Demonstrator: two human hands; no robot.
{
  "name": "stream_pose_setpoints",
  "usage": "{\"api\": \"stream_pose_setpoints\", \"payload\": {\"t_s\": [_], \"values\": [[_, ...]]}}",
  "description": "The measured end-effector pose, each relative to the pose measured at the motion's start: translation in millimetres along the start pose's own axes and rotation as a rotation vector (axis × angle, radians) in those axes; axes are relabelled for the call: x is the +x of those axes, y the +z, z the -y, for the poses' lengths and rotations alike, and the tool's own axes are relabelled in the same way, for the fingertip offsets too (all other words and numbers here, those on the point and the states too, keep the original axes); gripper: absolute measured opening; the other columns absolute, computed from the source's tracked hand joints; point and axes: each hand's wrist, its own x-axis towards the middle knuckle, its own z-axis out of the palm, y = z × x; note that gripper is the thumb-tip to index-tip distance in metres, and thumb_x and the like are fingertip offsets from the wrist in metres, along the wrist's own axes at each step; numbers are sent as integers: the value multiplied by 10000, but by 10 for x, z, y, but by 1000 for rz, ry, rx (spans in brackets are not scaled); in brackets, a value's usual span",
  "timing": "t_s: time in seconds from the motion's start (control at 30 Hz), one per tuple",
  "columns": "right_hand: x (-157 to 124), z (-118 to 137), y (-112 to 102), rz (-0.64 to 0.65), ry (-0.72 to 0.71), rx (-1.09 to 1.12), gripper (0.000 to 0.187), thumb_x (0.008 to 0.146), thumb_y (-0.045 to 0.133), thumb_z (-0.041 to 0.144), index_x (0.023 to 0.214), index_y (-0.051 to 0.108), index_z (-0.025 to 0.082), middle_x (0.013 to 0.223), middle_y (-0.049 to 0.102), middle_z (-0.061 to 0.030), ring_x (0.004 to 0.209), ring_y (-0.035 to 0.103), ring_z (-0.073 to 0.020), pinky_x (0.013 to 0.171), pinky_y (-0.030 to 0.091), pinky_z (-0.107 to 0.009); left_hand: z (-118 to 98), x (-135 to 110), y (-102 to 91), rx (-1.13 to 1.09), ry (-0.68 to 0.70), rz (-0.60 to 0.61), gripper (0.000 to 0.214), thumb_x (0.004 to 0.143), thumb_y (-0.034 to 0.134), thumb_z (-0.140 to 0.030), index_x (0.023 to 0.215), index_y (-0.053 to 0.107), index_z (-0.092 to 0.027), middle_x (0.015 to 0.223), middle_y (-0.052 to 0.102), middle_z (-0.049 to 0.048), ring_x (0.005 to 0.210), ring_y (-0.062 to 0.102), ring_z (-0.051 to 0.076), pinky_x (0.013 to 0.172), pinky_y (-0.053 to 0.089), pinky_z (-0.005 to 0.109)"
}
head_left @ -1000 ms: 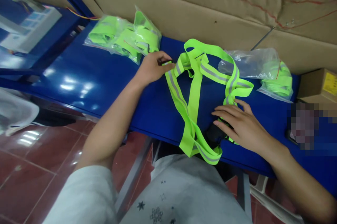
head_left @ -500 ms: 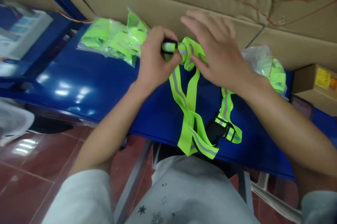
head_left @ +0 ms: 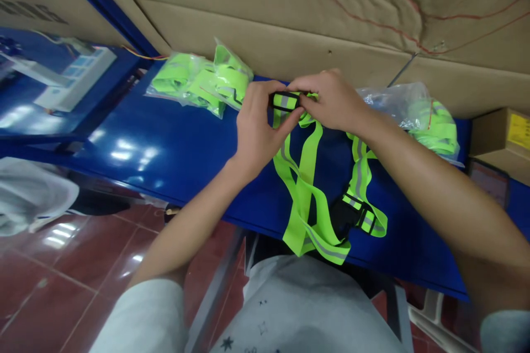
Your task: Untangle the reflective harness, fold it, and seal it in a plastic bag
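A neon yellow-green strap (head_left: 298, 182) with a grey reflective stripe hangs in loops from my hands down over the blue table. My left hand (head_left: 263, 121) pinches a black slider buckle (head_left: 285, 101) threaded with the strap. Against its right side, my right hand (head_left: 331, 100) has its fingers closed on the strap; the fingertips partly hide what they grip. Lower down, a black side-release buckle (head_left: 354, 212) on the same webbing lies near the table's front edge.
Clear bags of folded neon straps (head_left: 186, 79) lie at the back left. Another bagged strap (head_left: 434, 126) is at the right, beside a cardboard box (head_left: 503, 135). A white power strip (head_left: 77, 79) sits far left. Brown cardboard (head_left: 256, 21) lines the back.
My right hand, spread open before, has come in and closed on the strap by the buckle. The left hand keeps its pinch. The whole view has shifted slightly.
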Motion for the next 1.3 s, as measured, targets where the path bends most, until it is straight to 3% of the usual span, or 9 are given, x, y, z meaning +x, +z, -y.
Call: {"api": "stream_pose_setpoints", "payload": {"t_s": [0.13, 0.27, 0.5, 0.6, 0.67, 0.8, 0.9, 1.07, 1.3], "values": [[40, -64, -22, -60, 18, -102, 363, 964, 543, 163, 1156, 848, 213, 1035, 854, -18, 988, 791, -205, 909, 490, -305, -67, 11, 3, 51, -60, 5, 323, 994, 740, -381, 1241, 576, -251, 1161, 702, 69, 1055, 708, 226, 900, 575, 348], [114, -220, -179, -176, 89, -106, 388, 990, 514, 177, 1198, 841, 185, 1201, 833, -43, 1067, 782, -193, 887, 509, -281, -216, -36, -95, 50, -256, 90, 271, 931, 743, -278, 1150, 591, -229, 1015, 712, 38, 871, 710, 198, 792, 556, 327], [299, -419, -332, -236, 318, -258, 367, 995, 527, 170, 1190, 835, 121, 1271, 793, -178, 1258, 723, -364, 1043, 519, -506, -771, -399, -705, -41, -486, 296, 270, 887, 763, -310, 1111, 627, -246, 960, 729, 6, 817, 727, 177, 741, 560, 300], [363, -426, -348, -201, 387, -271, 350, 1017, 527, 150, 1197, 815, 66, 1276, 777, -224, 1270, 704, -357, 1077, 494, -550, -906, -526, -873, -31, -538, 230, 303, 875, 789, -309, 1142, 656, -258, 1007, 719, 12, 883, 721, 186, 781, 567, 313], [374, -454, -390, -75, 347, -217, 302, 982, 641, 138, 1232, 796, 69, 1284, 784, -182, 1245, 706, -288, 1103, 489, -476, -917, -561, -903, -44, -556, 155, 295, 879, 791, -300, 1143, 665, -261, 1005, 697, 8, 889, 700, 176, 775, 562, 301], [259, -647, -462, 109, 265, -94, 569, 926, 782, 169, 1475, 647, 106, 1373, 754, -135, 1145, 720, -185, 977, 545, -318, -874, -594, -874, -89, -545, 37, 269, 882, 790, -267, 1121, 669, -252, 1027, 666, 5, 829, 653, 141, 724, 547, 274], [38, -885, -353, 82, 283, -174, 481, 1005, 664, 252, 1462, 636, 106, 1339, 752, -185, 1119, 715, -223, 963, 548, -378, -879, -661, -857, -123, -541, 12, 277, 888, 781, -249, 1140, 668, -256, 1066, 663, 17, 785, 633, 135, 672, 541, 276], [-354, -1159, 34, 231, 288, -240, 559, 762, 862, 376, 1285, 738, 225, 1267, 772, -142, 1075, 720, -307, 907, 567, -429, -935, -798, -878, -145, -534, 22, 307, 880, 776, -203, 1158, 665, -271, 1081, 664, 23, 839, 657, 157, 656, 546, 279], [-396, -1034, 19, 28, 391, -264, 309, 939, 581, 317, 1186, 751, 242, 1157, 793, -125, 1029, 728, -325, 901, 564, -477, -1008, -889, -980, -189, -474, -42, 359, 882, 779, -174, 1201, 672, -298, 1116, 661, 39, 872, 645, 185, 617, 515, 305]]}}
